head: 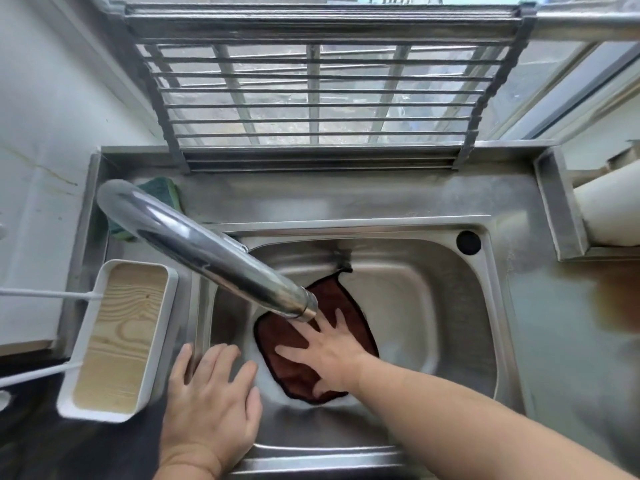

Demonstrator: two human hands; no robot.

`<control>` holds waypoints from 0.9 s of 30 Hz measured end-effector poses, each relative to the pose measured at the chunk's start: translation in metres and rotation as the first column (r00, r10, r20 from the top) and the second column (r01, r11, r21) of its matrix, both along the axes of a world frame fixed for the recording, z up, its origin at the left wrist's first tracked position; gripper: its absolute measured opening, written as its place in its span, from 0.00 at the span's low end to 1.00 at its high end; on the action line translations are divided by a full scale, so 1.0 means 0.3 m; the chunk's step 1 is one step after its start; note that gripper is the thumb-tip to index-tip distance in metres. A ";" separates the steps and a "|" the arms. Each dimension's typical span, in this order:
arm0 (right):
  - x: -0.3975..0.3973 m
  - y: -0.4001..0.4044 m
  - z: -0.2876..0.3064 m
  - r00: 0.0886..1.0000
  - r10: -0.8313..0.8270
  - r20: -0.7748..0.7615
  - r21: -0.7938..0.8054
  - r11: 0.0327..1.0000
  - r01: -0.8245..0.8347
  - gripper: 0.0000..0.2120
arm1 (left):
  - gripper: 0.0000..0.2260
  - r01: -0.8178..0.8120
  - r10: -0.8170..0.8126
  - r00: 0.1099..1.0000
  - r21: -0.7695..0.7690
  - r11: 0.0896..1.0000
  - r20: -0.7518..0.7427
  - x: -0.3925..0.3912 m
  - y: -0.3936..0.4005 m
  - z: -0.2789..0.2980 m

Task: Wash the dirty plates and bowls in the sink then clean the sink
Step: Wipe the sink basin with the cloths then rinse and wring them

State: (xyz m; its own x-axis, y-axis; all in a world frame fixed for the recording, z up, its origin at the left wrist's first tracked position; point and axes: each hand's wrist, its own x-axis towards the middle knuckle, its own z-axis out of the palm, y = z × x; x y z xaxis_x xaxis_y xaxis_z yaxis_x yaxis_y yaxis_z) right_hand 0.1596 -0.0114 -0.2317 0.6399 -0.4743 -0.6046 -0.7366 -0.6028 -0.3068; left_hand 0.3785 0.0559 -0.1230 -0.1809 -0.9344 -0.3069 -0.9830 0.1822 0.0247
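A brown cloth (294, 341) with a black edge lies flat on the floor of the steel sink (450, 306). My right hand (325, 351) presses on the cloth with its fingers spread and straight. Over the sink's front left corner, my left hand (211, 403) rests with straight fingers on the sink wall. The chrome tap (207, 251) reaches over the basin from the left and hides part of the cloth. No plates or bowls show in the sink.
A green sponge (162, 192) lies on the steel ledge behind the tap. At the left stands a white tray with a wooden bottom (117, 337). A roll-up metal rack (318, 98) leans behind the sink. A white roll (609, 209) lies at the right.
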 end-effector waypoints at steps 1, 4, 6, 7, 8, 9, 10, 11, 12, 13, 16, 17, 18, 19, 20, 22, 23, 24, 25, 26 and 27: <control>0.024 0.002 0.003 1.000 -0.004 0.017 0.001 1.000 0.004 0.50 | 0.17 0.000 0.000 1.000 0.001 1.000 0.000 0.001 0.001 0.000; 0.114 0.010 0.006 0.990 -0.131 0.050 0.029 0.991 0.130 0.48 | 0.20 -0.003 0.002 1.000 0.025 1.000 0.012 0.002 0.003 -0.001; 0.177 0.018 0.005 0.959 -0.280 0.039 0.071 0.958 0.277 0.44 | 0.20 -0.013 0.012 1.000 0.032 0.999 0.015 -0.004 0.001 0.001; 0.203 0.021 0.005 0.948 -0.315 0.036 0.081 0.947 0.312 0.42 | 0.20 -0.015 0.015 1.000 0.033 0.999 0.017 -0.006 0.001 0.001; 0.218 0.025 -0.001 0.953 -0.301 0.035 0.079 0.951 0.297 0.40 | 0.20 -0.015 0.014 1.000 0.035 0.999 0.020 -0.008 0.002 0.002; 0.222 0.028 -0.008 0.971 -0.236 0.031 0.067 0.970 0.234 0.38 | 0.20 -0.013 0.012 1.000 0.034 0.999 0.020 -0.009 0.001 0.003; 0.210 0.028 -0.016 0.990 -0.138 0.026 0.045 0.990 0.137 0.36 | 0.19 -0.011 0.010 1.000 0.033 0.999 0.020 -0.007 0.000 0.004; 0.183 0.025 -0.023 0.999 -0.037 0.024 0.021 0.999 0.037 0.35 | 0.19 -0.009 0.008 1.000 0.029 1.000 0.022 -0.005 0.000 0.005; 0.142 0.022 -0.025 0.998 0.049 0.025 -0.001 0.999 -0.049 0.34 | 0.19 -0.007 0.007 1.000 0.026 1.000 0.024 -0.005 0.000 0.006; 0.091 0.016 -0.025 0.994 0.107 0.024 -0.020 0.994 -0.107 0.34 | 0.19 -0.007 0.006 1.000 0.023 1.000 0.026 -0.007 0.000 0.009; -0.083 -0.006 -0.006 0.996 0.086 -0.011 -0.044 0.995 -0.086 0.39 | 0.18 -0.006 0.006 1.000 0.023 1.000 0.025 -0.010 0.001 0.013; -0.139 -0.011 0.006 0.998 0.033 -0.060 -0.029 0.999 -0.034 0.41 | 0.18 -0.005 0.005 1.000 0.030 1.000 0.026 -0.009 0.003 0.015; -0.191 -0.013 0.019 0.992 -0.030 -0.125 -0.015 0.999 0.028 0.45 | 0.18 -0.007 0.006 1.000 0.036 0.999 0.026 -0.008 0.003 0.016; -0.239 -0.012 0.035 0.978 -0.095 -0.188 -0.008 0.995 0.095 0.48 | 0.18 -0.009 0.008 1.000 0.041 0.999 0.026 -0.006 0.003 0.017; -0.280 -0.004 0.045 0.957 -0.158 -0.245 -0.009 0.987 0.160 0.50 | 0.18 -0.010 0.008 1.000 0.048 0.999 0.029 -0.004 0.005 0.018; -0.346 0.023 0.064 0.895 -0.279 -0.349 -0.022 0.957 0.290 0.52 | 0.19 -0.012 0.010 1.000 0.062 0.998 0.029 -0.006 0.002 0.023; -0.362 0.035 0.073 0.851 -0.338 -0.401 -0.038 0.935 0.354 0.52 | 0.19 -0.013 0.011 1.000 0.063 0.998 0.028 -0.007 -0.001 0.025; -0.366 0.049 0.079 0.804 -0.392 -0.446 -0.064 0.911 0.408 0.52 | 0.19 -0.011 0.009 1.000 0.063 0.998 0.027 -0.008 0.000 0.025; -0.358 0.061 0.077 0.764 -0.428 -0.482 -0.093 0.893 0.441 0.51 | 0.19 -0.008 0.007 1.000 0.065 0.998 0.026 -0.010 0.001 0.025; -0.339 0.069 0.074 0.738 -0.446 -0.507 -0.110 0.882 0.458 0.49 | 0.19 -0.009 0.007 1.000 0.067 0.998 0.024 -0.011 0.001 0.027; -0.311 0.075 0.071 0.716 -0.460 -0.525 -0.097 0.868 0.486 0.47 | 0.18 -0.010 0.009 1.000 0.061 0.998 0.021 -0.011 -0.001 0.028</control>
State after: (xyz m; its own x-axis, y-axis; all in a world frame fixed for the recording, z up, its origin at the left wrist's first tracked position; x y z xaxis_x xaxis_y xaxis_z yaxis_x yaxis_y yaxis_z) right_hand 0.0662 0.0113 -0.2102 -0.0750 -0.5933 -0.8015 -0.9743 -0.1277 0.1857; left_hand 0.3752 0.0557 -0.1148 -0.1651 -0.9155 -0.3668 -0.9850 0.1717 0.0149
